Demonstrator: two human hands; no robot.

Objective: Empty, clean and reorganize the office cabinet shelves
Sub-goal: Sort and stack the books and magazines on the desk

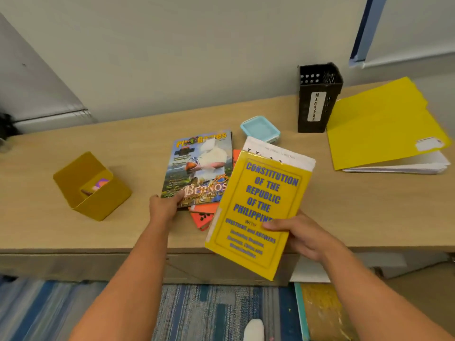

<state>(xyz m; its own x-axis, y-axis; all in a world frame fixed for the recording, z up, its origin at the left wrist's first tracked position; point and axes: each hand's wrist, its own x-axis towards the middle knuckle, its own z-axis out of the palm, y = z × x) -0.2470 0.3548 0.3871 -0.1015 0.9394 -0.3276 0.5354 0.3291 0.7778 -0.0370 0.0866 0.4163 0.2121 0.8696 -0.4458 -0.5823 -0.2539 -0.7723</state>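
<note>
Your right hand [304, 238] grips the yellow book [256, 212]; beside it, your left hand [163, 205] pinches the magazine [202, 168].

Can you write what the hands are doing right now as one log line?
left hand: holds magazine corner | right hand: grips yellow book | place: wooden desk

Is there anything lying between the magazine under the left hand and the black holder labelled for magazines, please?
Yes. From the magazine toward the black holder, the light blue lidded container sits on the desk between them, and the yellow book gripped by the right hand is raised nearby. The left hand already touches the magazine.
</note>
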